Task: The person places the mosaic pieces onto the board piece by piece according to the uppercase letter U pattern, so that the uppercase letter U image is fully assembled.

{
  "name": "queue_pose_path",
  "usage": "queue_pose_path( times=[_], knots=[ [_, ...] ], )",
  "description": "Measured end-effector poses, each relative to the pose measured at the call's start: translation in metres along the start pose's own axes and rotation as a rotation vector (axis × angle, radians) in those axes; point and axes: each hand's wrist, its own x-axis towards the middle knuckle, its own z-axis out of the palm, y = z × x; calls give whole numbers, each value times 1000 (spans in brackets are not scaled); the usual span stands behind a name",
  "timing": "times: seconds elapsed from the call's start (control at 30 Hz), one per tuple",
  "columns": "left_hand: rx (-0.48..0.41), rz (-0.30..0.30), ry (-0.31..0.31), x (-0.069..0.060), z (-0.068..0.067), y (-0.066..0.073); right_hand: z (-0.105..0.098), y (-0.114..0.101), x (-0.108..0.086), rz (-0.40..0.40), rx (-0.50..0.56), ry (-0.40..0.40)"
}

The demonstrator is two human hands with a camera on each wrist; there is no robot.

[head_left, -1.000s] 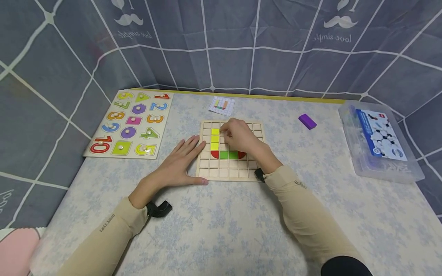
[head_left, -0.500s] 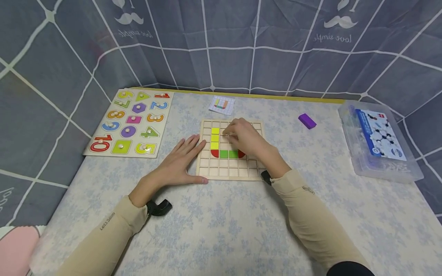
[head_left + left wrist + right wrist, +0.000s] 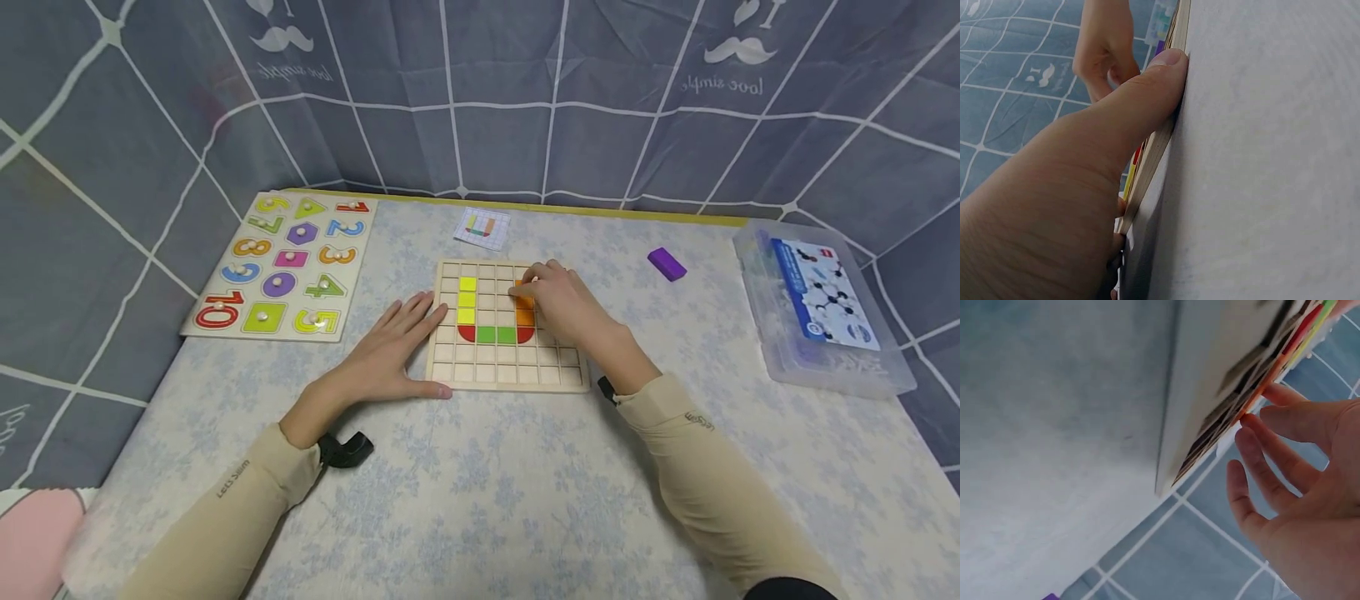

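A wooden grid board (image 3: 485, 372) lies on the table in the head view. On it, yellow square tiles (image 3: 467, 300) form a column, with green tiles (image 3: 496, 335) between a left red curved tile (image 3: 467, 334) and a right red curved tile (image 3: 526, 335). Above the latter are orange tiles (image 3: 525, 318), partly covered by my right hand (image 3: 566, 307). In the right wrist view, its fingertips touch an orange tile (image 3: 1260, 392), fingers loosely bent. My left hand (image 3: 382, 354) lies spread against the board's left edge; its thumb rests along the near edge in the left wrist view.
Behind the board lies a small pattern card (image 3: 482, 229). A number-and-shape puzzle board (image 3: 351, 283) is on the left. A purple block (image 3: 667, 264) and a clear plastic box (image 3: 877, 373) stand to the right. Grey tiled-pattern cloth hangs along the back.
My right hand has moved from beside the yellow column rightward to the orange column, uncovering the grid's middle and some orange tiles. My left hand stays at the board's edge.
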Motion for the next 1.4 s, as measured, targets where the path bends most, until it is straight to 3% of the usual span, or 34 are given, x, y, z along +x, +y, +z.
queue_pose_path(
  times=[0.23, 0.43, 0.9, 1.17, 1.4],
  knots=[
    [-4, -3, -3, 0, 0, 0, 3, 8, -6, -97, 55, 0],
    [-2, 4, -1, 1, 1, 0, 2, 13, -12, -98, 75, -45],
    [-6, 22, 11, 0, -1, 0, 0, 7, -35, -94, 18, -19],
    [5, -3, -1, -1, 1, -3, 5, -5, -38, -194, 18, -3],
    [-5, 0, 0, 0, 0, 0, 7, -10, -50, -188, 9, -29]
  ],
)
